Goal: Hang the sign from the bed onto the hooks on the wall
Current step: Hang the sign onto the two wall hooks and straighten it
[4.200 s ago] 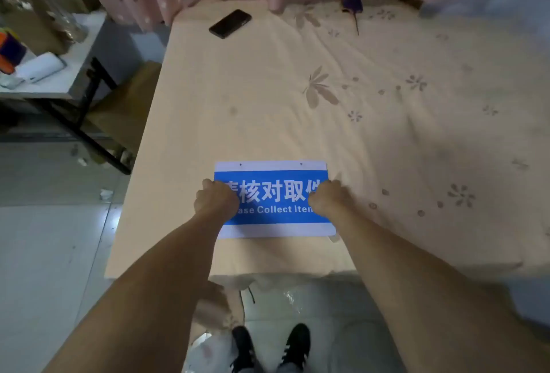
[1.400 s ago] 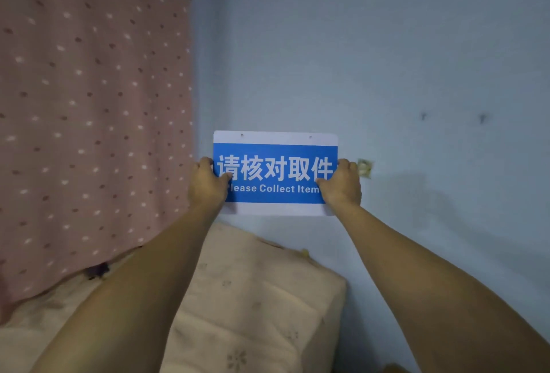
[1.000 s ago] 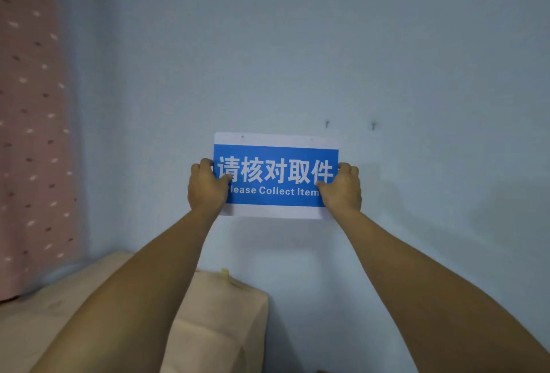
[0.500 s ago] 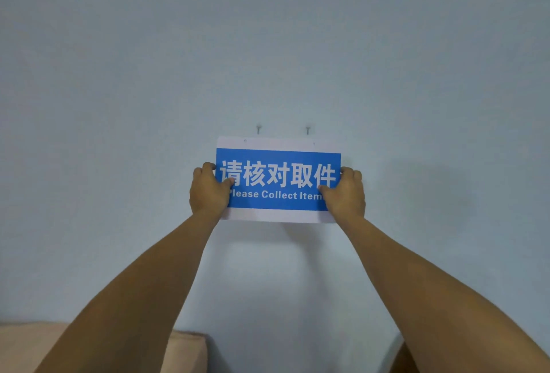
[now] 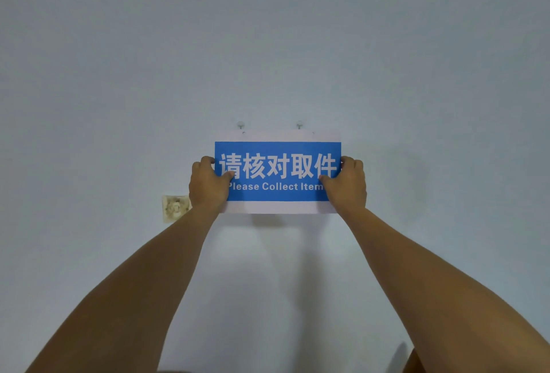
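The sign [image 5: 278, 169] is a white card with a blue panel, white Chinese characters and the words "Please Collect Item". I hold it flat against the pale blue wall. My left hand [image 5: 208, 185] grips its left edge and my right hand [image 5: 346, 185] grips its right edge. Two small hooks stick out of the wall just above the sign's top edge, the left hook [image 5: 240, 125] and the right hook [image 5: 299, 125]. Two small holes sit along the sign's top border, slightly right of and below the hooks.
A discoloured wall socket [image 5: 175, 208] sits on the wall left of my left wrist. The wall [image 5: 416, 75] around the hooks is plain. A brownish object shows at the bottom right corner [image 5: 412, 362].
The sign came off the bed and rose to the wall. Over the last second the view swung right and the hooks came to sit just above the sign's top edge; the bed left view.
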Action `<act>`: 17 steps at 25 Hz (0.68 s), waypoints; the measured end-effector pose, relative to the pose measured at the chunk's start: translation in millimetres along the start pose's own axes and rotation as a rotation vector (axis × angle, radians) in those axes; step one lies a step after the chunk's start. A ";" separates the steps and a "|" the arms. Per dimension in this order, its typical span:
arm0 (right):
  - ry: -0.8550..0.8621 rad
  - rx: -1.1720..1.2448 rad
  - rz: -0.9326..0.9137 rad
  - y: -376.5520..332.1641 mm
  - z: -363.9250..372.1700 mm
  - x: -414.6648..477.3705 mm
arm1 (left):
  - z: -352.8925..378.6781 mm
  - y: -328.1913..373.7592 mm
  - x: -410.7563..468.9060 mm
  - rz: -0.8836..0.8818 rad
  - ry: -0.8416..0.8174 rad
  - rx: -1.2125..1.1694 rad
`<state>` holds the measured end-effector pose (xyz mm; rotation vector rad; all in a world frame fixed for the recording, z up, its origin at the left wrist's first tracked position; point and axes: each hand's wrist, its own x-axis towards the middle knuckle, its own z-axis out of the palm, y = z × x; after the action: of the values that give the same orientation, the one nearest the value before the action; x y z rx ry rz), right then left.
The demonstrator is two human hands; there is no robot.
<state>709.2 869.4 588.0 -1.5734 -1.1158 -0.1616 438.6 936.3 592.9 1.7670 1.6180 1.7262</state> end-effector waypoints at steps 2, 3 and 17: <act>-0.014 0.007 -0.017 3.1 11.7 11.1 | 10.3 -3.8 10.3 -0.013 0.005 -0.006; -0.021 0.007 -0.028 4.0 17.1 17.1 | 15.6 -5.1 15.0 -0.016 0.009 -0.006; -0.007 0.068 -0.066 1.6 59.3 54.6 | 39.0 -20.0 65.3 -0.021 0.016 -0.010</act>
<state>713.3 948.9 600.7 -1.4790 -1.1680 -0.1605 441.0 1014.0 604.7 1.7299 1.6260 1.7404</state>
